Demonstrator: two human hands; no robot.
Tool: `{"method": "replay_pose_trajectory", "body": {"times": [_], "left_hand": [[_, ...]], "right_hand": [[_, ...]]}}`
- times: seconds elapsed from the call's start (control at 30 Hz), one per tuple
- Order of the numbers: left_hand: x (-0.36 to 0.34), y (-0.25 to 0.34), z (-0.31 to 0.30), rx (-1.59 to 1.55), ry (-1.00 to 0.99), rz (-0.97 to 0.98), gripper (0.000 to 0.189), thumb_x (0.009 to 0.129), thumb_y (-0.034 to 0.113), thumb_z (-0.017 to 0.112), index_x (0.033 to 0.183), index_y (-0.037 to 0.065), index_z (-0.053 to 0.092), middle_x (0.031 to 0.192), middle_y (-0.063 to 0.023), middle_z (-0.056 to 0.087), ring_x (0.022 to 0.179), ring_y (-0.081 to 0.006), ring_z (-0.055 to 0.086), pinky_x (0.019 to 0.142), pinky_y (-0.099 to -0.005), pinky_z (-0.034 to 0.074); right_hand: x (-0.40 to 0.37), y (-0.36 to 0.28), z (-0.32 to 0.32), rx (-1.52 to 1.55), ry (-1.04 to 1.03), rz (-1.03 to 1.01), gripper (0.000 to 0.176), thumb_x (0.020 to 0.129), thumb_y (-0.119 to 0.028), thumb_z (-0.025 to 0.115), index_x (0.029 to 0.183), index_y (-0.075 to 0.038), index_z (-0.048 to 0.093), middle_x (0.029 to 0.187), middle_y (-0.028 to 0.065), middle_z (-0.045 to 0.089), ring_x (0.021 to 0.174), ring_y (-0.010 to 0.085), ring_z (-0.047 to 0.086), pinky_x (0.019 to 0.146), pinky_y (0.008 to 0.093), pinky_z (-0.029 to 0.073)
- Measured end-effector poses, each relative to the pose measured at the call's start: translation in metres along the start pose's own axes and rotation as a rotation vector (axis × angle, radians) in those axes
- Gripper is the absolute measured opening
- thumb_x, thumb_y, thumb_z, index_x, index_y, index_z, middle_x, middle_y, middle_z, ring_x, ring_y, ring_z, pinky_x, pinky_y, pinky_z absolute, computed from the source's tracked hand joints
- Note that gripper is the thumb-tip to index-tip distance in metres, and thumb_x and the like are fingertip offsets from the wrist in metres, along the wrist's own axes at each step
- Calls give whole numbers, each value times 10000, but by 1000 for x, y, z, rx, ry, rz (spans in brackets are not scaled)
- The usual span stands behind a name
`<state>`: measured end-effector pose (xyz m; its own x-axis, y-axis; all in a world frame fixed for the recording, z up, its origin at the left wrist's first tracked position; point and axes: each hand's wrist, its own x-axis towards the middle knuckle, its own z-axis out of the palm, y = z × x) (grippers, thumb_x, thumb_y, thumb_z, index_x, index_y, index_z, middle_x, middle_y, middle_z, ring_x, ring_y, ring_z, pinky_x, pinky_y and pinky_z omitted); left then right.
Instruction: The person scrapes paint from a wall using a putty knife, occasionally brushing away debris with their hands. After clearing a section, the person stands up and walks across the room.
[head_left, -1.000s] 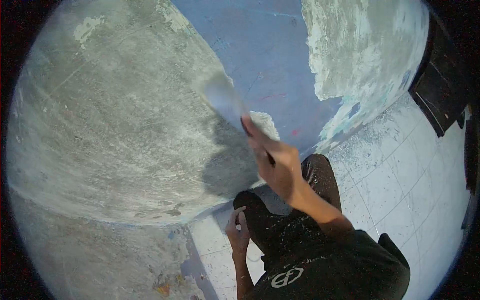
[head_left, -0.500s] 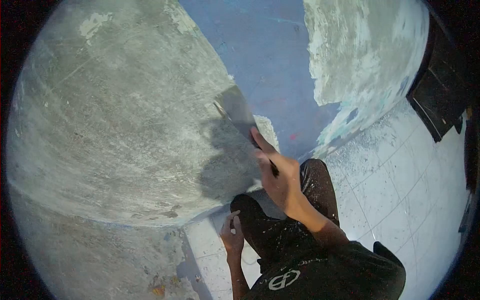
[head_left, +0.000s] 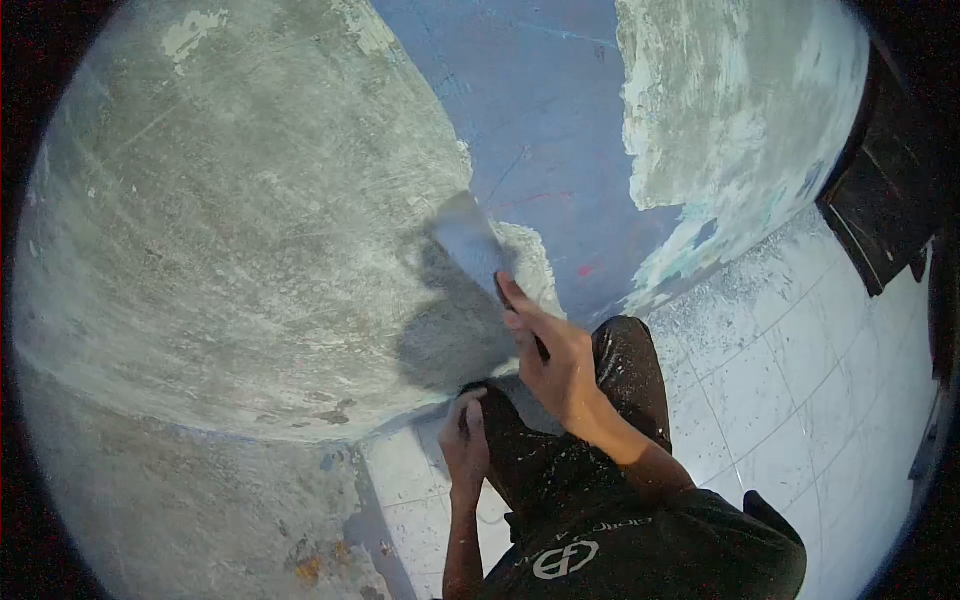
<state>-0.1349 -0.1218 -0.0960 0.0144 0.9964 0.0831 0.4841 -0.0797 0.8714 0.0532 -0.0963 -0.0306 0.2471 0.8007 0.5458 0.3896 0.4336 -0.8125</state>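
Observation:
My right hand [head_left: 557, 368] is closed around the handle of a wide-bladed scraper [head_left: 470, 243]. Its flat blade lies at or very close to the wall, beside the ragged border between bare grey plaster [head_left: 270, 220] and blue paint [head_left: 545, 120]. Whether the blade edge touches is hard to tell because it is slightly blurred. A pale jagged patch [head_left: 528, 255] shows just right of the blade. Near my left knee [head_left: 490, 405], my left hand [head_left: 465, 440] holds nothing, its fingers loosely bent and apart.
White floor tiles [head_left: 800, 380], strewn with paint flakes along the wall base, spread to the right. A dark object [head_left: 885, 180] stands at the far right. Another stripped wall section [head_left: 200, 510] turns off at the lower left. My bent legs are close to the wall.
The scraper and my right hand have shifted slightly down along the paint border, and the blade's angle looks changed. My left hand has risen a little beside the knee.

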Motion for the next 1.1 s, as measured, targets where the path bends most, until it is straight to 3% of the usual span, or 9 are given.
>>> {"method": "replay_pose_trajectory", "body": {"times": [0.13, 0.27, 0.43, 0.53, 0.63, 0.73, 0.83, 0.93, 1.1], "left_hand": [[50, 35, 7, -383, 2, 281, 443, 1089, 355, 410, 1136, -39, 607, 771, -35, 475, 764, -135, 468, 695, -316, 428], [91, 106, 20, -193, 213, 364, 479, 1077, 389, 447, 933, -48, 579, 722, -52, 486, 712, -146, 481, 638, -342, 422], [131, 121, 17, -58, 197, 383, 494, 1067, 384, 489, 906, -63, 621, 676, -102, 558, 634, -156, 504, 583, -366, 435], [128, 131, 17, 20, 197, 408, 463, 1077, 366, 481, 1079, -65, 650, 803, -92, 647, 695, -140, 531, 628, -336, 456], [127, 137, 20, 62, 200, 324, 435, 1066, 351, 518, 1132, -49, 674, 842, -81, 672, 743, -130, 579, 672, -319, 483], [141, 157, 20, -203, 73, 542, 437, 1061, 358, 527, 1163, -34, 691, 918, -79, 710, 788, -129, 614, 708, -297, 497], [134, 178, 19, -223, 43, 458, 457, 1071, 368, 489, 1097, -25, 721, 735, -24, 646, 613, -73, 493, 527, -278, 405], [126, 165, 26, -138, 126, 376, 443, 1064, 372, 518, 1122, -17, 723, 986, -68, 736, 783, -102, 604, 700, -269, 491], [132, 173, 20, -146, 97, 417, 461, 1060, 401, 518, 1095, -2, 740, 768, -17, 649, 615, -43, 487, 531, -248, 392]], "right_hand": [[-24, -10, 23, 128, 84, 90, 488, 962, 5, 596, 1437, -10, 483, 1153, 269, 696, 883, 137, 699, 723, 312, 554], [-27, 2, 49, 326, 56, 193, 410, 995, -157, 618, 1358, -3, 503, 917, 231, 696, 743, 325, 714, 672, 380, 537], [1, 12, 55, 546, 16, 352, 316, 1034, -256, 571, 1196, 16, 572, 783, 143, 669, 674, 208, 666, 633, 364, 509], [0, 12, 53, 675, -67, 356, 272, 1090, -250, 466, 1032, -4, 565, 606, -26, 486, 468, 43, 426, 413, 248, 356], [1, 5, 48, 756, -74, 434, 348, 1101, -319, 423, 1007, -19, 572, 590, -31, 460, 431, 42, 388, 374, 241, 329], [17, 1, 46, 805, -53, 532, 342, 1076, -323, 486, 1020, -13, 620, 634, -15, 546, 509, 65, 483, 455, 269, 399], [23, -18, 32, 978, -68, 542, 335, 1080, -329, 477, 1006, -28, 603, 620, -27, 527, 487, 57, 461, 422, 266, 382], [10, -3, 35, 931, -89, 576, 343, 1086, -339, 461, 1010, -33, 596, 608, -31, 509, 485, 44, 457, 413, 252, 375], [14, -15, 46, 970, -34, 563, 367, 1094, -345, 438, 981, -29, 587, 614, -30, 504, 477, 47, 460, 411, 250, 372]]}}
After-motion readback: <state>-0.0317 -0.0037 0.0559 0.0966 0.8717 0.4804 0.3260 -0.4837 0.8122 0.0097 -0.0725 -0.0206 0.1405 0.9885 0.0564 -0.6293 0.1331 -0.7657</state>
